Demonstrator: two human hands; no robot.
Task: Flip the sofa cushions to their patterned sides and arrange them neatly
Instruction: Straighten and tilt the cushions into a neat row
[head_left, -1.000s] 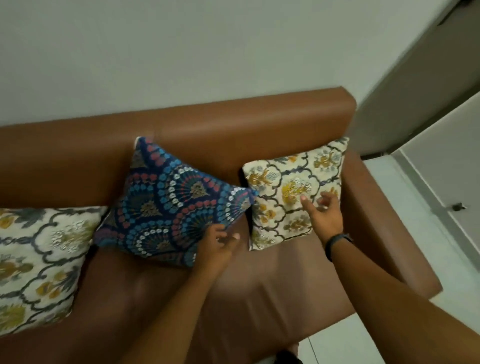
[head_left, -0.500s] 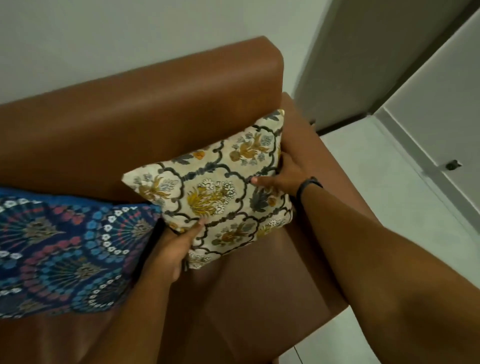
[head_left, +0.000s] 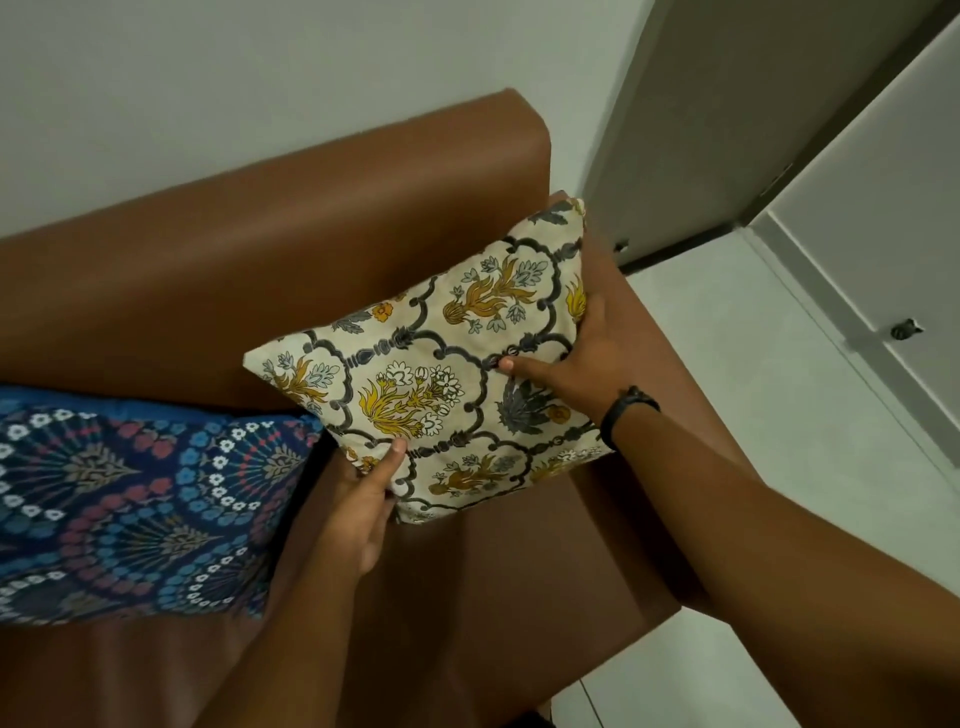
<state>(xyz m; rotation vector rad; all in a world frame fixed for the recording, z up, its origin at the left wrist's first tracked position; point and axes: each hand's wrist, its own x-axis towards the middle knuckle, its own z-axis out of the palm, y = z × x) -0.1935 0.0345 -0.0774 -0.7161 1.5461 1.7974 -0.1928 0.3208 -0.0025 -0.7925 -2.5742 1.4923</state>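
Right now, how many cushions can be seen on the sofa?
2. The cream floral cushion is at the sofa's right end, held by the left hand and the right hand. The blue patterned cushion lies left of it. Others may be out of view.

A single head-worn view looks steeply down and forward from above the right end of a brown sofa (head_left: 322, 260), close enough that both forearms run in from the bottom edge and fill much of the lower frame. The lens is wide: the wall (head_left: 260, 78) behind tilts, and the backrest bows across the picture. The cream floral cushion (head_left: 441, 374) sits near the centre, the blue cushion (head_left: 130, 499) is cut by the left edge. On the right the view takes in pale floor (head_left: 779, 415) and what is probably a door (head_left: 883, 208); no second view shares any of this
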